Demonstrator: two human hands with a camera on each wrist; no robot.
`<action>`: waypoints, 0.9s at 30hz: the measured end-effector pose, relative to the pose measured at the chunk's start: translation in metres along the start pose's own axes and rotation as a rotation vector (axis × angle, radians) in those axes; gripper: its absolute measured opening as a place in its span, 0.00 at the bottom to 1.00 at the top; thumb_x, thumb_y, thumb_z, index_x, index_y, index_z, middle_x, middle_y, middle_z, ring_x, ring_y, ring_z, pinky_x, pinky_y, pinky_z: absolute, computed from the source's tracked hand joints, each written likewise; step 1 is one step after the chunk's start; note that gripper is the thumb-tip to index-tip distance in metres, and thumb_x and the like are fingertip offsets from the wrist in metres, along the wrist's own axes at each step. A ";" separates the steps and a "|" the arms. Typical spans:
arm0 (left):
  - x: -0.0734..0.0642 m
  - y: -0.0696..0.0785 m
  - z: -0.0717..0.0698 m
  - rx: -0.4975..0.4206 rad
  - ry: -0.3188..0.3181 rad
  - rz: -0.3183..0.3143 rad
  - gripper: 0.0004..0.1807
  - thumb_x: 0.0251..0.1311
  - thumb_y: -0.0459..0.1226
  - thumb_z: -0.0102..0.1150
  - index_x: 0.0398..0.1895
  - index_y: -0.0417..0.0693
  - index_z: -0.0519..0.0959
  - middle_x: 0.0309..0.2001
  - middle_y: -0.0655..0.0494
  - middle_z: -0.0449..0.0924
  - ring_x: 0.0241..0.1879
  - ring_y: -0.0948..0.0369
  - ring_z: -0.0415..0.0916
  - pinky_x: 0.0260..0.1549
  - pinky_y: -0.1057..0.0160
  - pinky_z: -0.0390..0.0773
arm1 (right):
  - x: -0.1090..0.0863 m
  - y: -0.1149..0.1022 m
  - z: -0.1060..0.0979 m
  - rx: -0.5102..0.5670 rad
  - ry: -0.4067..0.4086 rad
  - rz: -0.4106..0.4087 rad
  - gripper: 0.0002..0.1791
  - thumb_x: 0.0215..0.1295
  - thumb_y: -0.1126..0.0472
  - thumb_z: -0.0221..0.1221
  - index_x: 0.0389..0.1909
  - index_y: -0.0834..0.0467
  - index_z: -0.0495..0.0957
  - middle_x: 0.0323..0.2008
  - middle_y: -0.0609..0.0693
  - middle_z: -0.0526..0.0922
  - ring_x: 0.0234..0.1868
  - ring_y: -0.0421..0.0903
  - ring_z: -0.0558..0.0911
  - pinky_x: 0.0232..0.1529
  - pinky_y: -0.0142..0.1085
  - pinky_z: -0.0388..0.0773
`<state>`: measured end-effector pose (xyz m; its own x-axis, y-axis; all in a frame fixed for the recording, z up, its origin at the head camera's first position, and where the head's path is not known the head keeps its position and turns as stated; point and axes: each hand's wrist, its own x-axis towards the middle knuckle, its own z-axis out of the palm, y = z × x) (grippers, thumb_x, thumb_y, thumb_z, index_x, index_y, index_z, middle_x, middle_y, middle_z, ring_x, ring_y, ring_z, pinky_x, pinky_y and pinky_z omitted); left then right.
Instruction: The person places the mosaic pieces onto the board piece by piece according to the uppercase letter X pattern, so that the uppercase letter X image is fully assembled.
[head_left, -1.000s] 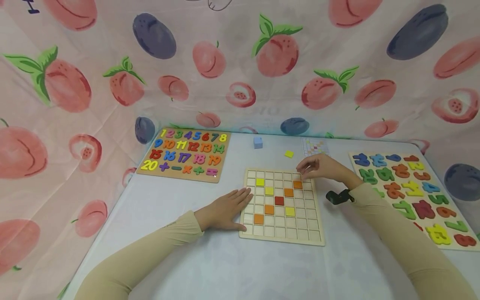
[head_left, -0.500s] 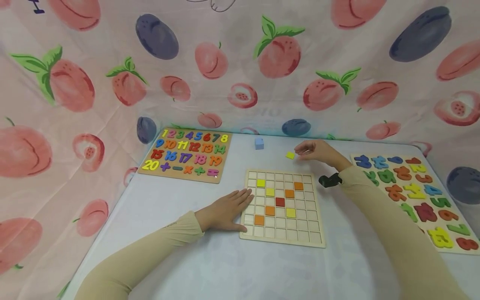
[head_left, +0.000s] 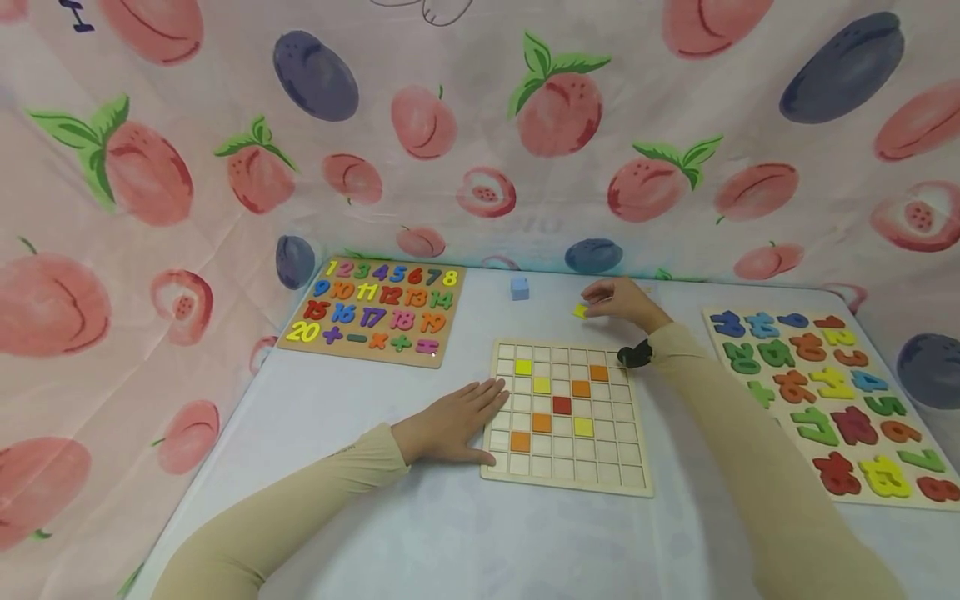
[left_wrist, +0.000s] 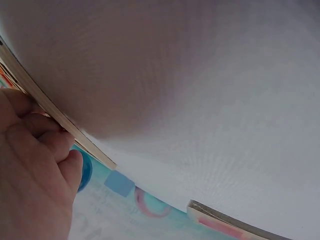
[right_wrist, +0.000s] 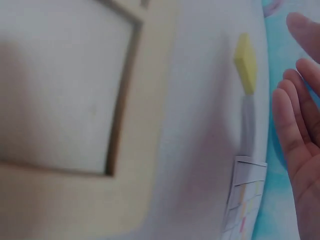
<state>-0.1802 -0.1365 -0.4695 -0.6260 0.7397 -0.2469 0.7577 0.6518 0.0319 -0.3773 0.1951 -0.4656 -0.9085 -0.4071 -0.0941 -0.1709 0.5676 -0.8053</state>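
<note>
My left hand [head_left: 453, 421] lies with spread fingers along the left edge of a wooden grid board [head_left: 543, 469]. In the left wrist view its fingers bend over the board's edge [left_wrist: 65, 122]. Several orange, yellow and red square tiles sit in the grid's cells. Beyond the board, my right hand [head_left: 618, 302] hovers at a loose yellow tile [head_left: 579, 311], thumb and fingers apart. The right wrist view shows this yellow tile [right_wrist: 245, 62] on the white table, with a gap between it and the fingers [right_wrist: 287, 117].
A number puzzle board [head_left: 356, 351] lies at the back left, another number board [head_left: 905, 498] at the right. A small blue block [head_left: 520, 289] stands at the back. A printed grid card [right_wrist: 245, 195] lies near the yellow tile, mostly behind my right hand in the head view.
My right hand has gone from the board's upper right corner, near an orange tile, back and left to the loose yellow tile. The left hand has stayed on the board's edge.
</note>
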 end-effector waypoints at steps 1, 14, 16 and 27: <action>0.000 0.000 0.000 -0.001 -0.001 -0.002 0.54 0.56 0.68 0.45 0.74 0.42 0.43 0.76 0.47 0.40 0.75 0.54 0.39 0.73 0.57 0.47 | 0.001 0.001 0.001 0.001 0.006 0.011 0.25 0.52 0.63 0.68 0.51 0.66 0.77 0.51 0.65 0.80 0.44 0.44 0.81 0.46 0.34 0.79; 0.001 -0.001 0.002 0.001 0.000 -0.005 0.54 0.56 0.68 0.44 0.74 0.43 0.42 0.76 0.48 0.38 0.76 0.54 0.37 0.74 0.57 0.46 | 0.011 0.003 0.013 -0.066 0.023 0.028 0.20 0.49 0.70 0.68 0.47 0.67 0.80 0.47 0.64 0.81 0.43 0.48 0.80 0.41 0.29 0.77; 0.001 -0.001 0.003 -0.002 0.000 -0.005 0.54 0.56 0.68 0.44 0.74 0.43 0.42 0.76 0.48 0.38 0.76 0.55 0.37 0.74 0.57 0.46 | 0.010 0.000 0.014 -0.072 0.006 0.025 0.20 0.50 0.70 0.67 0.47 0.67 0.80 0.47 0.64 0.82 0.45 0.51 0.80 0.44 0.33 0.78; 0.001 -0.001 0.002 -0.012 -0.002 -0.012 0.54 0.56 0.68 0.45 0.74 0.43 0.43 0.76 0.48 0.38 0.76 0.55 0.37 0.74 0.57 0.46 | 0.008 -0.002 0.014 -0.066 -0.038 0.027 0.21 0.51 0.70 0.67 0.48 0.67 0.78 0.50 0.65 0.81 0.50 0.57 0.79 0.50 0.41 0.78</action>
<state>-0.1812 -0.1364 -0.4721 -0.6347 0.7315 -0.2491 0.7479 0.6626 0.0404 -0.3789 0.1807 -0.4725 -0.8981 -0.4174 -0.1382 -0.1729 0.6244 -0.7618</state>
